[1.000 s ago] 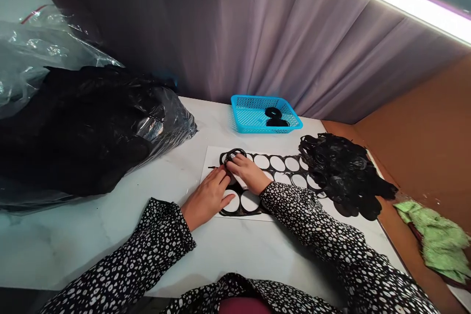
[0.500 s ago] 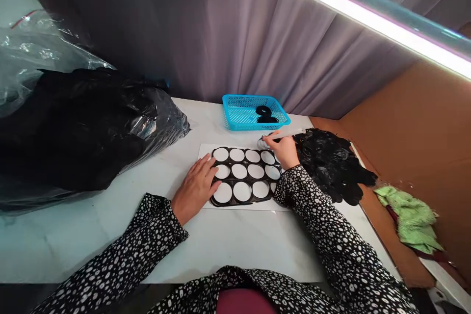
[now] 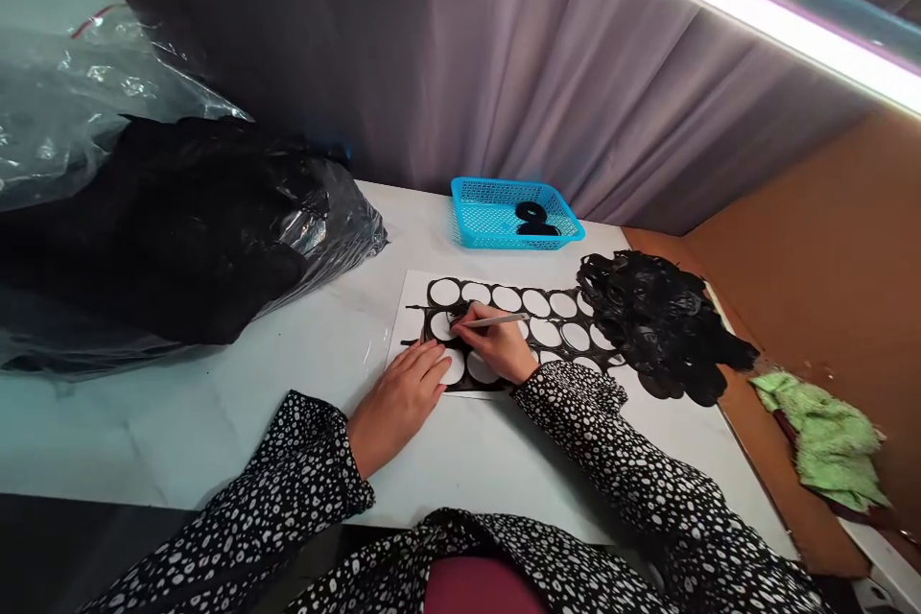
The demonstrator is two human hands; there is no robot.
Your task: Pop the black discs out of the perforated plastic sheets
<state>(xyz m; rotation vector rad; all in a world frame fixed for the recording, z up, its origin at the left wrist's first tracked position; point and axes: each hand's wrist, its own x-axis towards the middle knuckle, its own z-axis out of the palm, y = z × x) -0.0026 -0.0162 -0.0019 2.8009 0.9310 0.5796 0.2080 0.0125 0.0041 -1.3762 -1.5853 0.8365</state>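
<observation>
A white sheet [image 3: 415,288] lies on the table, bearing a thin black piece [image 3: 460,390] with rows of round openings that show white. My left hand [image 3: 400,400] rests flat on its lower left corner, fingers stretched out and holding nothing. Pinched like a pen in my right hand [image 3: 502,345] is a slim pale pen-like tool [image 3: 496,319]. Its tip is hidden by my fingers, over a round opening in the middle row near the left end. Some dark material shows beside those fingertips. My right hand and sleeve cover part of the lower rows.
Behind the sheet stands a blue plastic basket [image 3: 467,235] with black rings [image 3: 531,213] inside. A heap of black scraps [image 3: 651,321] lies to the right. A large clear bag of black material [image 3: 179,240] fills the left. A green cloth [image 3: 827,432] lies at far right.
My right hand has moved left with the tool, from beside the black heap to the left end of the black piece. My left hand stays flat at the corner. The view has shifted slightly.
</observation>
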